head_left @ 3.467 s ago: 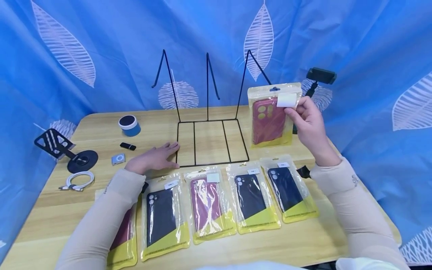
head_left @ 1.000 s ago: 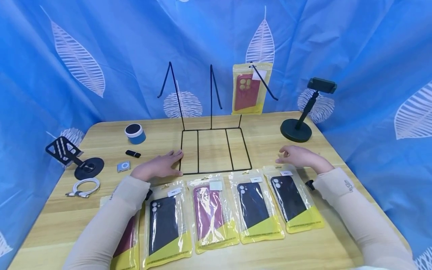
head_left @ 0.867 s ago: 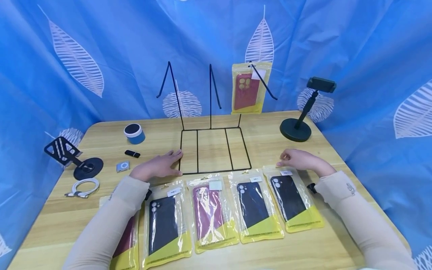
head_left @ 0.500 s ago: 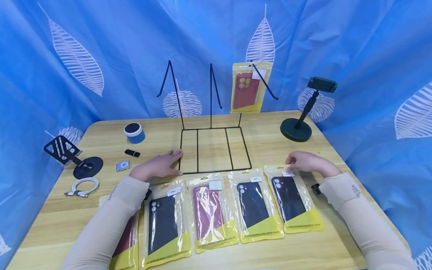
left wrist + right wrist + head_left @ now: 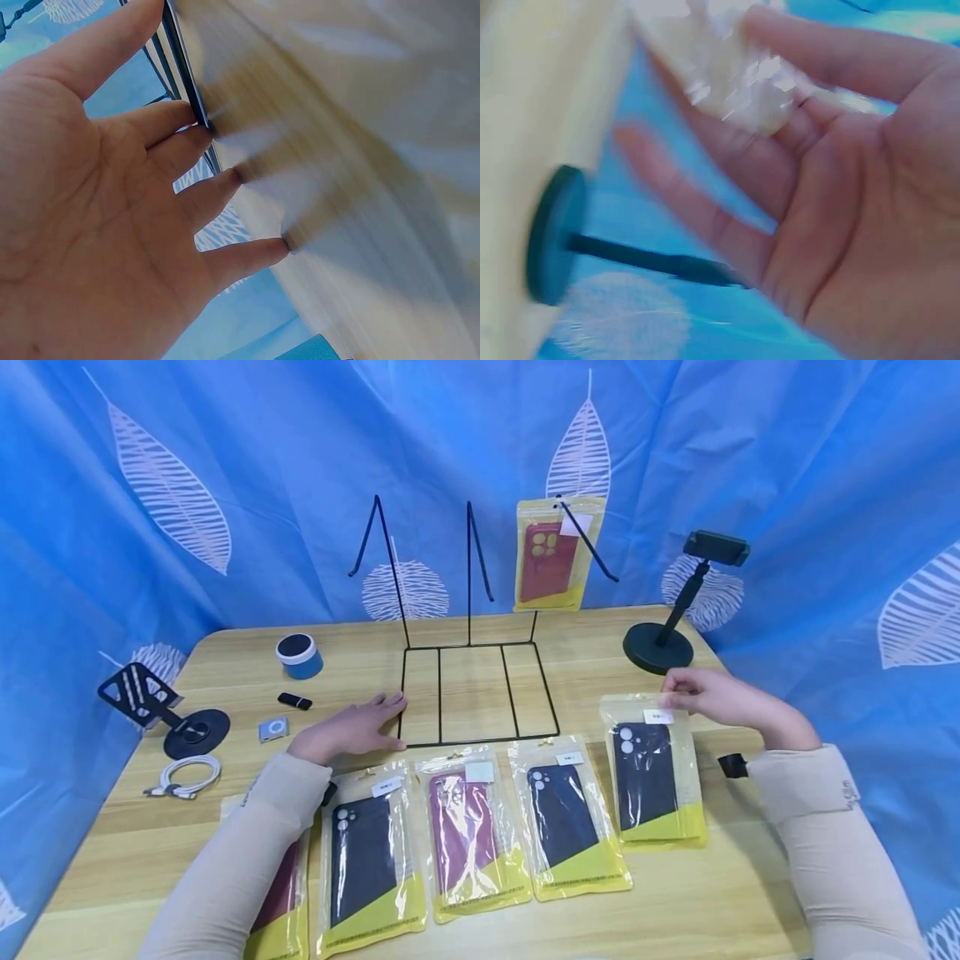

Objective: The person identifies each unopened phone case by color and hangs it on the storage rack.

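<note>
In the head view, the right hand (image 5: 708, 697) pinches the upper right corner of a clear-and-yellow pouch with a black phone case (image 5: 647, 772), its thumb beside the white label; the pouch is at the right end of the front row on the counter (image 5: 600, 664), and whether its lower edge touches the wood I cannot tell. The left hand (image 5: 352, 729) lies with fingers spread against the left side of the black wire rack (image 5: 469, 610), a sensible brace that is best left light and steady. A pouch with a red case (image 5: 551, 564) hangs on the rack's right hook. The step in hand looks like picking up the black-cased pouch: a firm grip near the top edge, with the punched hole uncovered, should stop the limp plastic folding, and raising it straight up should spare the neighbouring pouch (image 5: 566, 818) a knock. In the left wrist view, the left fingers are fanned out, some tips at the wire, gripping nothing. In the right wrist view, blurred, thumb and fingers close on crinkled clear film while other fingers extend free; tucking these in would help pass the dark stand (image 5: 658, 647) nearby.
</note>
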`<state>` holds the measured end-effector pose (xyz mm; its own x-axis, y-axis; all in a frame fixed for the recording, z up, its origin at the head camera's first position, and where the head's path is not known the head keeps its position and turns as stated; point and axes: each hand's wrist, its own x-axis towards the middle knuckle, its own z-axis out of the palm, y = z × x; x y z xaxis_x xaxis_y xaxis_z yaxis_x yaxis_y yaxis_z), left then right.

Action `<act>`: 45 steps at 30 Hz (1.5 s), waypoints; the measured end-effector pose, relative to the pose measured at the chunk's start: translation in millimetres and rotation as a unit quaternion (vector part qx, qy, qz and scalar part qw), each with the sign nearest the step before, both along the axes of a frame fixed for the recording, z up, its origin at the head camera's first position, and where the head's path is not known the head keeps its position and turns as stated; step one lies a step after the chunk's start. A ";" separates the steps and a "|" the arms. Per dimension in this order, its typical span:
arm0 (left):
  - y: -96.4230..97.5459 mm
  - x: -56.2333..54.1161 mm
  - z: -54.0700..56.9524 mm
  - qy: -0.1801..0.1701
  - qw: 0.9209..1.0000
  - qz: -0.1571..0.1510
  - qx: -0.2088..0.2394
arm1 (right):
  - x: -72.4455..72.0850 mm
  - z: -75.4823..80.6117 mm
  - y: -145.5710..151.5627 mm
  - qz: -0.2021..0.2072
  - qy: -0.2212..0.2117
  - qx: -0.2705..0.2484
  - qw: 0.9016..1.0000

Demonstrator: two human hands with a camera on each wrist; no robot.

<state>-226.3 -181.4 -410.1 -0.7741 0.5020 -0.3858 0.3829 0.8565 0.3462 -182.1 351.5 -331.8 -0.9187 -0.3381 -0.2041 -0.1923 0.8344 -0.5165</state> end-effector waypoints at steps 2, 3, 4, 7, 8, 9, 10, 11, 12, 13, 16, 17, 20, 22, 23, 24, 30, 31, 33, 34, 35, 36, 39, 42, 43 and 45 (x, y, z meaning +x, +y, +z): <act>-0.7 -0.3 0.4 0.000 1.000 0.001 -0.002 | 5.8 15.6 -6.0 0.005 0.028 -0.027 0.999; -1.1 -0.6 0.5 0.001 1.000 0.000 -0.004 | 8.6 22.7 -10.1 0.011 0.046 -0.037 0.998; -1.2 -0.7 0.7 0.002 1.000 0.001 -0.006 | 11.3 29.5 -14.8 0.017 0.068 -0.045 0.997; -0.5 -0.8 2.3 0.001 1.000 0.001 -0.004 | 17.6 47.2 -29.2 0.038 0.140 -0.042 0.988; -0.1 -0.7 2.8 0.000 1.000 0.001 -0.004 | 19.2 52.3 -34.2 0.044 0.168 -0.037 0.984; 0.1 -0.7 2.9 0.000 1.000 0.000 -0.003 | 20.4 57.0 -39.1 0.045 0.195 -0.033 0.979; 0.5 -0.8 3.0 -0.001 1.000 0.001 -0.002 | 21.1 61.5 -43.8 0.045 0.220 -0.034 0.974; 0.8 -0.7 3.0 0.000 1.000 -0.001 -0.002 | 21.3 65.6 -48.4 0.040 0.244 -0.040 0.968; 0.7 -0.9 2.4 0.000 1.000 -0.002 -0.003 | 21.0 69.1 -52.7 0.032 0.268 -0.051 0.962; 0.6 -1.1 1.6 0.002 1.000 -0.003 -0.005 | 19.6 72.4 -57.0 0.023 0.289 -0.072 0.954; 0.4 -1.0 -0.5 0.009 1.000 -0.007 -0.008 | 11.4 79.8 -65.9 0.003 0.341 -0.147 0.929; 0.4 -0.9 -0.8 0.010 1.000 -0.007 -0.009 | 8.0 81.3 -67.9 -0.004 0.351 -0.170 0.921; 0.3 0.3 -1.2 0.012 1.000 -0.006 -0.008 | -2.1 84.1 -71.9 -0.013 0.367 -0.214 0.905; 0.3 0.9 -1.3 0.010 1.000 -0.003 -0.008 | -6.2 84.9 -73.6 -0.014 0.366 -0.228 0.902; 0.3 1.1 -1.5 0.009 1.000 -0.003 -0.007 | -7.6 85.1 -74.3 -0.014 0.366 -0.232 0.901; 0.4 1.4 -1.8 0.009 1.000 -0.003 -0.005 | -8.7 85.3 -74.9 -0.013 0.367 -0.235 0.900; -0.4 0.5 -4.2 0.014 1.000 -0.005 -0.001 | -12.7 87.3 -79.8 -0.013 0.377 -0.249 0.892; -0.9 0.2 -4.8 0.015 1.000 -0.005 -0.001 | -14.1 87.5 -81.0 -0.016 0.375 -0.248 0.893; -1.5 -0.5 -5.7 0.016 1.000 -0.004 0.000 | -17.6 87.5 -83.1 -0.026 0.367 -0.244 0.897; -1.8 -0.6 -5.8 0.016 1.000 -0.004 0.000 | -19.9 87.4 -84.2 -0.031 0.361 -0.242 0.900; -1.9 -0.7 -5.9 0.016 1.000 -0.004 0.001 | -22.5 87.1 -85.1 -0.036 0.355 -0.240 0.903; -1.9 -0.8 -5.9 0.015 1.000 -0.003 0.002 | -25.9 86.5 -85.5 -0.041 0.347 -0.240 0.906; -1.4 0.0 -5.2 0.012 1.000 -0.001 0.005 | -36.5 84.3 -86.7 -0.054 0.325 -0.245 0.912; -0.8 1.5 -3.4 0.009 1.000 0.000 0.007 | -47.3 82.7 -87.7 -0.073 0.305 -0.249 0.916; -0.5 2.1 -2.6 0.009 1.000 0.000 0.008 | -50.7 82.4 -88.6 -0.080 0.300 -0.248 0.918; 0.0 3.0 -1.3 0.008 1.000 -0.003 0.008 | -57.7 81.5 -90.2 -0.091 0.295 -0.247 0.919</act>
